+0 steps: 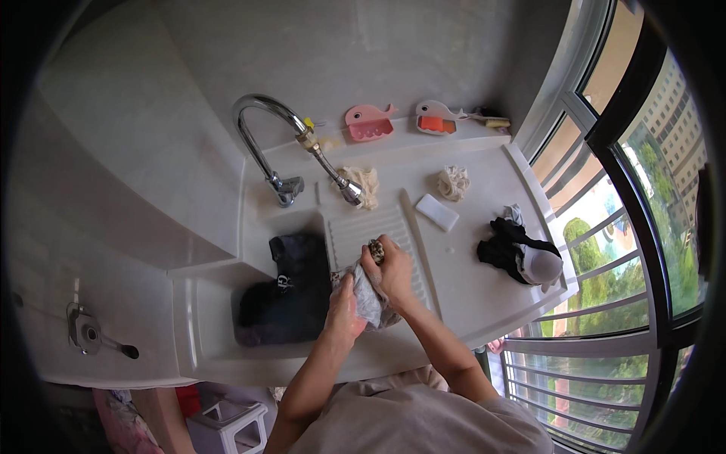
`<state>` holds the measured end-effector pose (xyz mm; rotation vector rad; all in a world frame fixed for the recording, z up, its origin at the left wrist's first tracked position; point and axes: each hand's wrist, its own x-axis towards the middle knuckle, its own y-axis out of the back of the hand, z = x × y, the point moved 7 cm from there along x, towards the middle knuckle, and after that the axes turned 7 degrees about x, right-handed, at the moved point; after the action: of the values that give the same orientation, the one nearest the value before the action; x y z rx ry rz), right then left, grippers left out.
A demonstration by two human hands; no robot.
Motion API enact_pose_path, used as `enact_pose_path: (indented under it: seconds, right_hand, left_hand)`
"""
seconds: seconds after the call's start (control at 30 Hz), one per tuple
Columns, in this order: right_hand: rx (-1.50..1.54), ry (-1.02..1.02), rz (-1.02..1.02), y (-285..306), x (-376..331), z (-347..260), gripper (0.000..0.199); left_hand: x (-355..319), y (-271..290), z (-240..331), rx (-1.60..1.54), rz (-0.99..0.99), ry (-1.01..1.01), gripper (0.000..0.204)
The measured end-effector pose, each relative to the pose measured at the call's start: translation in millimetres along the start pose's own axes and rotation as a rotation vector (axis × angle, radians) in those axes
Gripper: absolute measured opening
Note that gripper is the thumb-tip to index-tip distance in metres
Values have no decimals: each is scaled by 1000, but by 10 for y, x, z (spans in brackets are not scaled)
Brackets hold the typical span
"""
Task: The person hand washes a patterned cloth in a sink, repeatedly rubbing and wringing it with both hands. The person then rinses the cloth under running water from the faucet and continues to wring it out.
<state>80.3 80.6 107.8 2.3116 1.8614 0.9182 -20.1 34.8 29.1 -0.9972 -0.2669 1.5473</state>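
Note:
Both hands grip a bunched light grey cloth (367, 299) above the ridged washboard part (363, 227) of the white laundry sink. My left hand (345, 310) is closed around its left side, thumb up. The fingers of my right hand (392, 274) are curled over its upper right part. A brown-and-white patterned bit (376, 250) pokes out at the right fingers; whether it belongs to the same cloth I cannot tell. Left of the hands, dark clothes (299, 303) with white lettering lie in the basin.
A chrome gooseneck faucet (261, 144) arches over the basin. On the counter are a beige cloth (361, 185), a mesh bath puff (454, 182), a white soap bar (437, 213) and a black-and-white garment heap (522, 253). Pink (370, 125) and white (439, 119) whale-shaped soap dishes stand behind. A barred window (597, 250) is right.

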Motion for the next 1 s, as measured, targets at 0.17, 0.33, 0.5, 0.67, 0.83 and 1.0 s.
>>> enact_pose_path:
  seconds: [0.17, 0.33, 0.5, 0.67, 0.83, 1.0]
  right_hand:
    - [-8, 376, -251, -90, -613, -835, 26]
    - [-79, 24, -170, -146, -89, 16, 25]
    - [-102, 289, -290, -163, -554, -681, 25]
    - [-12, 155, -295, -168, -439, -363, 25]
    - [-523, -15, -272, 301, 51, 340, 21]
    - [458, 70, -506, 503, -3, -146, 56]
  left_hand:
    - [118, 196, 36, -85, -118, -44, 36]
    - [-1, 56, -81, -17, 7, 62, 34]
    - [229, 383, -285, -216, -197, 160, 36]
    - [287, 322, -304, -142, -221, 171, 32]
    - [-173, -44, 239, 157, -124, -8, 41]
    - [-281, -580, 551, 681, -523, -211, 50]
